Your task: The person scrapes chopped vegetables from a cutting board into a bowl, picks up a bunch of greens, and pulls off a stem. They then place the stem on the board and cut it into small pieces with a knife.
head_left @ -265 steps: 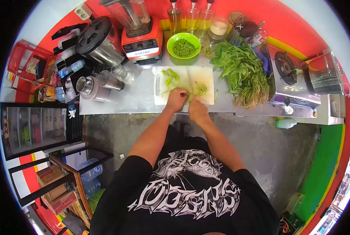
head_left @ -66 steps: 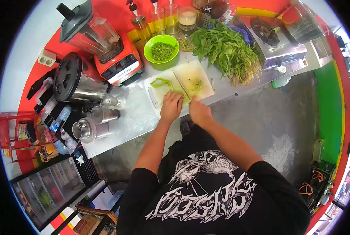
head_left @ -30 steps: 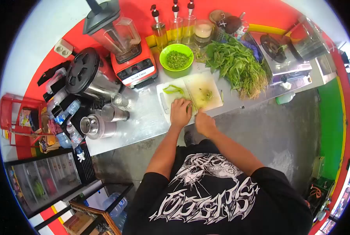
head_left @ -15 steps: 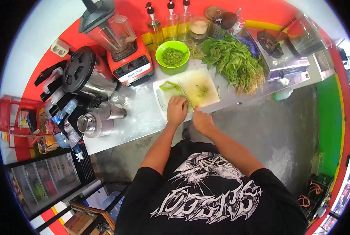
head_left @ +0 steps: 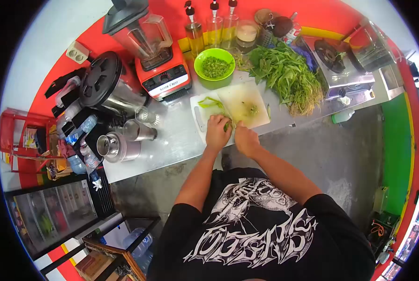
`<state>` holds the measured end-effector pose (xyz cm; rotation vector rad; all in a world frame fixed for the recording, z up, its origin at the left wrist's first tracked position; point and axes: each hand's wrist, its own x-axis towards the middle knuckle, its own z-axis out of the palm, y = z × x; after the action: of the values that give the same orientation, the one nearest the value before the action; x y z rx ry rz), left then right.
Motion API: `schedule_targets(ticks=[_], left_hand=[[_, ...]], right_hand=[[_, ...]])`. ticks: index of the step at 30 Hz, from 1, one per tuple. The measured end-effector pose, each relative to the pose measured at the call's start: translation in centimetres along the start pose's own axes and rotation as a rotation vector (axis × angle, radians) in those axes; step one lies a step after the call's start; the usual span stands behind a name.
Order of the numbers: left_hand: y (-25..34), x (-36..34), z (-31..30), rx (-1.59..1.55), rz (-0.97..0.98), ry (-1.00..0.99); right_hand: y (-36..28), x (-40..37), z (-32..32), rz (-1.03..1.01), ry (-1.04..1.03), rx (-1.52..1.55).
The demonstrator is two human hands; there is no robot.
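On a white cutting board [head_left: 240, 93], my left hand [head_left: 218, 132] is closed with its fingers curled over green vegetable pieces, which are mostly hidden. Just to its right, my right hand [head_left: 247, 139] is wrapped around a knife [head_left: 229, 114]; the handle is covered and the thin blade points away from me, beside the left fingertips. Long green strips [head_left: 210, 101] lie beyond the left hand. Finely chopped bits [head_left: 253, 110] are scattered right of the blade. Behind the board stands a lime-green bowl [head_left: 214, 85] holding chopped greens [head_left: 215, 68].
A red blender [head_left: 165, 79] stands left of the bowl, with metal cups [head_left: 139, 131] nearer the left. Pump bottles [head_left: 214, 30] line the wall. A leafy bunch with roots [head_left: 289, 75] lies right of the board, beside a metal appliance [head_left: 345, 77]. The steel table [head_left: 162, 157] ends before my body.
The camera view has shifted slightly, so the whole scene sits a little lower and farther right. Both hands stay at the board, with the knife still in the right hand.
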<state>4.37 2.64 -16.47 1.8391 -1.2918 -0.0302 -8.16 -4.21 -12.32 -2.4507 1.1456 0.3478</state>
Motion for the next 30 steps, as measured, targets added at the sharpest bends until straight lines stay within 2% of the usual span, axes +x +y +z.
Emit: schedule_targets(ticks=[3, 5, 7, 9, 10, 12, 19, 25, 27, 30], left_hand=[[-0.1, -0.7, -0.3, 0.036, -0.019, 0.018], [-0.6, -1.1, 0.1, 0.065, -0.018, 0.020], [-0.4, -1.1, 0.2, 0.067, 0.013, 0.052], [-0.3, -1.1, 0.2, 0.067, 0.026, 0.045], [-0.2, -1.1, 0.1, 0.068, 0.033, 0.050], [0.0, -1.4, 0.0, 0.068, 0.037, 0.037], [-0.2, -1.1, 0.2, 0.068, 0.028, 0.053], [-0.2, -1.3, 0.1, 0.054, 0.027, 0.039], [-0.2, -1.2, 0.2, 0.058, 0.018, 0.042], [-0.1, -1.1, 0.3, 0.063, 0.036, 0.058]], right_hand=[[0.5, -0.6, 0.3, -0.096, 0.027, -0.003], [0.2, -1.6, 0.6, 0.016, 0.015, 0.017], [0.3, -0.9, 0.6, 0.033, 0.003, 0.014], [0.4, -0.3, 0.2, -0.081, 0.015, 0.002], [0.7, -0.1, -0.4, -0.067, 0.014, 0.010], [0.9, 0.0, -1.2, -0.083, -0.085, 0.066], [0.5, -1.4, 0.2, 0.054, -0.058, 0.095], [1.1, -1.0, -0.5, -0.094, -0.038, 0.078], [0.9, -1.8, -0.8, 0.000, -0.135, 0.135], [0.7, -1.7, 0.7, 0.048, -0.124, 0.153]])
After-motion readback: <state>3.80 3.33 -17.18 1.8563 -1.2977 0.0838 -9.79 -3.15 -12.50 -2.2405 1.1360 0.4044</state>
